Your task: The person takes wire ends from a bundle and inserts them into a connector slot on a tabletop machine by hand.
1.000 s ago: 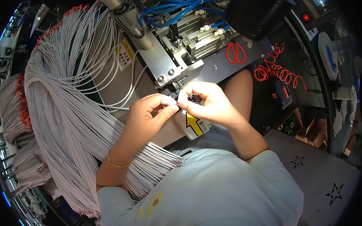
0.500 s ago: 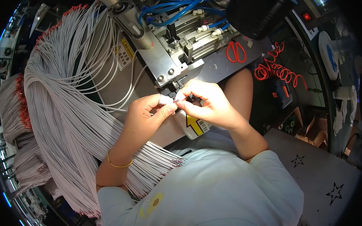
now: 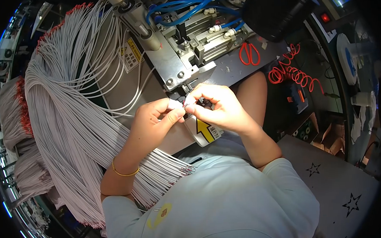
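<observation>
My left hand [image 3: 155, 124] and my right hand [image 3: 218, 108] meet fingertip to fingertip in front of the machine's metal head. Both are closed in a pinch on the thin, dark reddish wire end [image 3: 186, 105] of a cable, most of which my fingers hide. Just beyond the fingertips is the steel press machine [image 3: 170, 66]. Below them stands a white block with a yellow arrow label [image 3: 205, 131]. A large bundle of light grey cables [image 3: 76, 125] with red tips lies to the left and passes under my left forearm.
Red-handled scissors [image 3: 249, 54] lie on the grey machine bed at right. A coiled red air hose [image 3: 289, 73] hangs beyond my knee. Blue air tubes [image 3: 189, 7] run over the machine, and a black lamp-like cylinder [image 3: 275, 13] juts in at top right. Cardboard boxes [image 3: 331, 137] stand lower right.
My fingers have shifted very slightly around the wire end, and the right hand has turned a little. The view has moved slightly; the rest stays the same.
</observation>
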A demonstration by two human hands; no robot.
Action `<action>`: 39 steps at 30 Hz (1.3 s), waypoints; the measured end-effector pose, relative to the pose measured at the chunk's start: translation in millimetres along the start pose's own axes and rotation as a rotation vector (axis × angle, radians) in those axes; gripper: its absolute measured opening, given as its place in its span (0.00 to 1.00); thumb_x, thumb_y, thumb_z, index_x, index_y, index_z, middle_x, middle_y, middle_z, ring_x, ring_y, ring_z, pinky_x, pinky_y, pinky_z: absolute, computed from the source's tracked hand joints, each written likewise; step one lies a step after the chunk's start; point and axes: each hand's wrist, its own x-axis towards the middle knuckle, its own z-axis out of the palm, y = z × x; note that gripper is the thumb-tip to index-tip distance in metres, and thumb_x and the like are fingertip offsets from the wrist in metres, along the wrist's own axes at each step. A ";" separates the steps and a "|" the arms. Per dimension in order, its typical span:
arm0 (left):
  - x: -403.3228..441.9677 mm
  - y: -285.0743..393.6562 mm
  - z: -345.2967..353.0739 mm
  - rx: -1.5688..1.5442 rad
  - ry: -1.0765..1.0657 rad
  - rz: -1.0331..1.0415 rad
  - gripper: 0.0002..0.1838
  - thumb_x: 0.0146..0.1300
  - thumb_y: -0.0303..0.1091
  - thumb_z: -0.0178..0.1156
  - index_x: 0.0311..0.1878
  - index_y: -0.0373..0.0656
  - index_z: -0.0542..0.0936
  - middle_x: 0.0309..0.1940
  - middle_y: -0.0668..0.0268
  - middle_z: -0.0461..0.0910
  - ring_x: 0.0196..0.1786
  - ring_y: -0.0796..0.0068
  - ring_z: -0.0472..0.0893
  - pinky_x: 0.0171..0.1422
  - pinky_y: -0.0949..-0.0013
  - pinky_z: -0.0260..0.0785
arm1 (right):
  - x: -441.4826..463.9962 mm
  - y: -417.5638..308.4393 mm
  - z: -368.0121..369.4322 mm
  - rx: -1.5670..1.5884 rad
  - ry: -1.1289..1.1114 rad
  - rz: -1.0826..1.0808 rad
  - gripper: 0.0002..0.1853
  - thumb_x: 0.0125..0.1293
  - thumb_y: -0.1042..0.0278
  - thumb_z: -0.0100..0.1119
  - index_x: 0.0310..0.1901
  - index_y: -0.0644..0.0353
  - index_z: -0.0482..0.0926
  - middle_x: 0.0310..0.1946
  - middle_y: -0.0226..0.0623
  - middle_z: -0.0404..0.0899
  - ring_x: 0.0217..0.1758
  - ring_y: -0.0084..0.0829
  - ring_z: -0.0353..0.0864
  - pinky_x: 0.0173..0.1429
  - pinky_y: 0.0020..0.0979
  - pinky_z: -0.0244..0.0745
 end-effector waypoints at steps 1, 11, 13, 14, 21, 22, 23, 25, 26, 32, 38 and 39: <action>-0.1 0.3 0.2 0.000 0.001 0.000 0.07 0.66 0.31 0.62 0.36 0.36 0.81 0.29 0.71 0.82 0.35 0.86 0.77 0.43 0.78 0.70 | 0.2 0.1 0.1 -0.004 0.002 -0.014 0.03 0.61 0.77 0.63 0.36 0.64 0.80 0.32 0.28 0.79 0.33 0.15 0.75 0.35 0.20 0.69; -1.9 2.5 8.0 0.476 0.015 0.200 0.06 0.65 0.29 0.62 0.35 0.36 0.80 0.28 0.73 0.80 0.33 0.86 0.76 0.40 0.78 0.69 | 0.6 0.8 -1.6 -0.218 0.007 -0.135 0.03 0.60 0.75 0.63 0.33 0.64 0.78 0.29 0.32 0.77 0.30 0.22 0.74 0.37 0.23 0.69; -1.5 1.1 8.3 0.657 -0.004 0.251 0.06 0.65 0.29 0.62 0.35 0.37 0.80 0.28 0.73 0.80 0.32 0.86 0.75 0.40 0.79 0.69 | 1.4 0.7 -3.4 -0.650 0.026 -0.359 0.05 0.59 0.73 0.63 0.33 0.64 0.78 0.28 0.35 0.77 0.27 0.28 0.73 0.37 0.27 0.69; -0.1 -2.7 7.5 0.437 0.014 0.178 0.05 0.65 0.28 0.61 0.35 0.37 0.80 0.28 0.74 0.79 0.32 0.86 0.75 0.40 0.78 0.68 | 1.4 0.9 -2.8 -0.649 0.025 -0.359 0.05 0.59 0.73 0.63 0.33 0.64 0.78 0.28 0.35 0.77 0.27 0.28 0.73 0.37 0.27 0.69; 0.1 -9.5 5.5 -0.073 0.043 0.062 0.05 0.66 0.28 0.59 0.38 0.36 0.79 0.28 0.76 0.76 0.33 0.87 0.74 0.40 0.78 0.68 | 3.8 1.7 4.2 -0.366 0.184 -0.298 0.05 0.63 0.73 0.57 0.32 0.66 0.75 0.28 0.42 0.74 0.27 0.37 0.70 0.36 0.33 0.68; 0.3 -9.2 7.2 0.005 0.056 0.088 0.05 0.66 0.28 0.60 0.38 0.36 0.79 0.28 0.75 0.77 0.32 0.86 0.74 0.39 0.78 0.68 | 4.3 2.3 4.9 -0.367 0.185 -0.298 0.05 0.63 0.73 0.57 0.32 0.66 0.75 0.28 0.42 0.74 0.27 0.37 0.70 0.36 0.33 0.68; 0.7 -8.8 9.3 0.084 0.068 0.114 0.05 0.65 0.29 0.61 0.39 0.36 0.80 0.28 0.74 0.77 0.32 0.84 0.74 0.38 0.77 0.67 | 4.3 3.9 5.5 -0.429 0.157 -0.339 0.06 0.64 0.73 0.56 0.33 0.66 0.75 0.28 0.41 0.73 0.28 0.36 0.71 0.36 0.32 0.68; 1.8 -7.7 9.5 0.164 0.080 0.140 0.06 0.64 0.29 0.62 0.39 0.36 0.80 0.27 0.72 0.77 0.31 0.82 0.75 0.37 0.76 0.67 | 3.9 8.2 6.6 -0.553 0.100 -0.422 0.07 0.67 0.73 0.54 0.33 0.67 0.74 0.28 0.40 0.73 0.29 0.33 0.71 0.37 0.31 0.68; 2.6 -6.0 7.8 0.354 0.151 0.209 0.06 0.62 0.30 0.64 0.37 0.38 0.81 0.26 0.70 0.76 0.29 0.78 0.74 0.35 0.74 0.66 | 2.0 11.0 5.8 -0.551 0.100 -0.422 0.07 0.67 0.73 0.54 0.33 0.67 0.74 0.28 0.40 0.73 0.29 0.33 0.71 0.37 0.31 0.68; 8.2 -11.4 6.1 0.768 0.314 0.368 0.07 0.55 0.34 0.67 0.34 0.42 0.82 0.22 0.62 0.74 0.27 0.60 0.74 0.32 0.61 0.67 | -6.1 33.6 -3.0 -0.394 0.310 -0.058 0.09 0.68 0.70 0.54 0.32 0.66 0.74 0.27 0.43 0.74 0.31 0.40 0.74 0.37 0.36 0.70; 4.8 -9.9 10.9 0.832 0.279 0.318 0.05 0.57 0.31 0.65 0.33 0.41 0.80 0.23 0.61 0.74 0.27 0.61 0.75 0.32 0.62 0.68 | 0.7 29.5 -7.5 -0.465 0.271 -0.008 0.10 0.68 0.68 0.54 0.32 0.66 0.73 0.27 0.46 0.75 0.32 0.46 0.76 0.38 0.39 0.71; 4.2 -11.2 12.4 0.862 0.279 0.317 0.06 0.58 0.30 0.65 0.33 0.39 0.79 0.26 0.59 0.75 0.28 0.60 0.76 0.32 0.63 0.68 | 1.2 30.0 -8.5 -0.473 0.256 -0.004 0.10 0.68 0.68 0.54 0.32 0.66 0.73 0.27 0.46 0.75 0.32 0.46 0.76 0.38 0.40 0.71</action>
